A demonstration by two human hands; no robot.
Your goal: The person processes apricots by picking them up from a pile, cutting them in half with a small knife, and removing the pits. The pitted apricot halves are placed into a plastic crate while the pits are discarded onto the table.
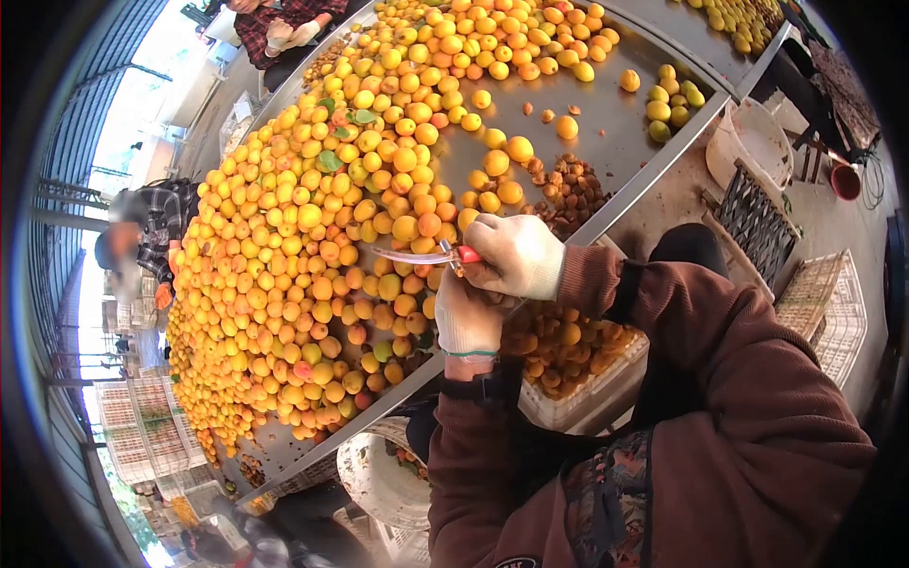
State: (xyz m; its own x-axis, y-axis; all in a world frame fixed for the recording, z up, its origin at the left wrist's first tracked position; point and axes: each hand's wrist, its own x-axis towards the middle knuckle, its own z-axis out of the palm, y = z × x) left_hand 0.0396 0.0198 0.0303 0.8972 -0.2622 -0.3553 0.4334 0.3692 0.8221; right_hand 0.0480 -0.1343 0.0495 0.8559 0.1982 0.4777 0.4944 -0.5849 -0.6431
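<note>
Right hand [516, 256], gloved, grips a red-handled knife [426, 256], its blade pointing left over the apricot heap [312, 237]. Left hand [469, 317] curls closed just beneath, contents hidden. Both hover above the near crate [568, 402], probably set there to catch pieces.

The person wears a maroon-brown jacket [757, 417] with long sleeves, a black inner cuff [625, 292] at the right wrist and patterned fabric [606, 497] at the chest. White knit gloves cover the left hand [469, 320] and the right hand [516, 256]. The left glove's cuff is edged green, above a black wristband [488, 383].
</note>
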